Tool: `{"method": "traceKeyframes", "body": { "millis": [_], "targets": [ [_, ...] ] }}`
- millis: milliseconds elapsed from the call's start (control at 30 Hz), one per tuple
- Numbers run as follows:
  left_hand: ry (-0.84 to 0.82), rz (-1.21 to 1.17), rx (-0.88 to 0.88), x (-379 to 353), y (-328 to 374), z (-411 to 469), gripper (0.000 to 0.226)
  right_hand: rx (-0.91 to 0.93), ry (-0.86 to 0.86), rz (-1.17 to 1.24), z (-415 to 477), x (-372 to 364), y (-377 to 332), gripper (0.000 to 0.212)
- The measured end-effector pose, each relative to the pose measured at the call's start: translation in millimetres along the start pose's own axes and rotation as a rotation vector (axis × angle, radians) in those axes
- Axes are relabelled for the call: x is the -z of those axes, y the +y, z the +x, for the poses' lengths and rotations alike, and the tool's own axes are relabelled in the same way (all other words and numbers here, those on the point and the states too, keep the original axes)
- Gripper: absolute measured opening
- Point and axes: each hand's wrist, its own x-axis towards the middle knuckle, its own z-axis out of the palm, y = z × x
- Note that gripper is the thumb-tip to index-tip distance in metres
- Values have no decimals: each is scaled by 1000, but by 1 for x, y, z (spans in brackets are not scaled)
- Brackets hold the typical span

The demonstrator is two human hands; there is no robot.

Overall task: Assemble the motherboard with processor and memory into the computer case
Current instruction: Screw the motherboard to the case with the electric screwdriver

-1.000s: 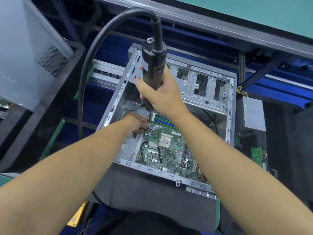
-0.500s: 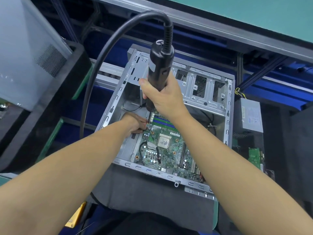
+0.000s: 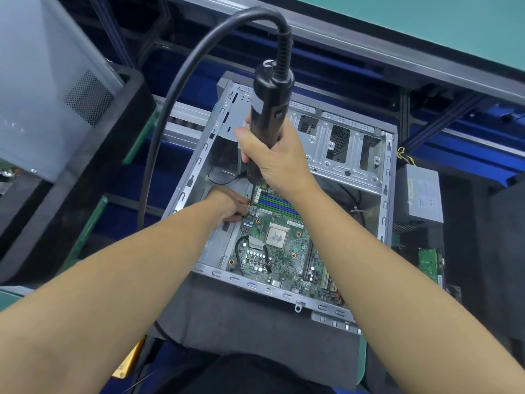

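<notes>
An open grey computer case [image 3: 387, 177] lies on its side in front of me. Inside it lies the green motherboard [image 3: 287, 254] with its square processor [image 3: 277, 237] and blue memory slots [image 3: 277, 201]. My right hand [image 3: 279, 157] grips a black electric screwdriver [image 3: 268, 109] held upright, its tip down at the board's far left corner. My left hand [image 3: 228, 206] reaches into the case beside that tip, fingers curled at the bit; what they pinch is too small to tell.
A thick black cable [image 3: 170, 115] loops from the screwdriver's top down the left. A grey case panel [image 3: 42, 81] leans at the left on a black frame. A power supply [image 3: 423, 194] and a green card [image 3: 429, 264] lie right of the case.
The view has shifted slightly; the screwdriver stays upright over the same board corner, and both hands keep their places.
</notes>
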Motion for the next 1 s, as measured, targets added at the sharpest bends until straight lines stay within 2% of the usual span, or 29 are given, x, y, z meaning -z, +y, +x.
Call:
{"method": "traceKeyframes", "body": {
  "millis": [67, 133, 300, 400, 533, 633, 833, 1000],
  "targets": [
    [-20, -4, -6, -2, 1, 2, 17, -1, -4, 3, -1, -1, -2, 32],
    [33, -10, 0, -3, 1, 0, 13, 18, -18, -9, -2, -4, -4, 40],
    [71, 29, -76, -6, -6, 8, 9, 75, -4, -7, -5, -4, -20, 34],
    [159, 253, -211, -2, -7, 10, 3, 139, 21, 32, -7, 4, -42, 29],
    [235, 522, -457, 6, 4, -13, 17, 197, 82, 3, -10, 21, -75, 25],
    [164, 616, -626, -2, 17, -40, 35, 244, 105, -42, -17, 33, -101, 20],
    [-24, 470, -948, -44, 46, -96, 37, 311, 201, -160, -46, 68, -138, 17],
    [-164, 327, -1079, -99, 65, -129, 36, 331, 331, -230, -86, 105, -155, 15]
  ]
}}
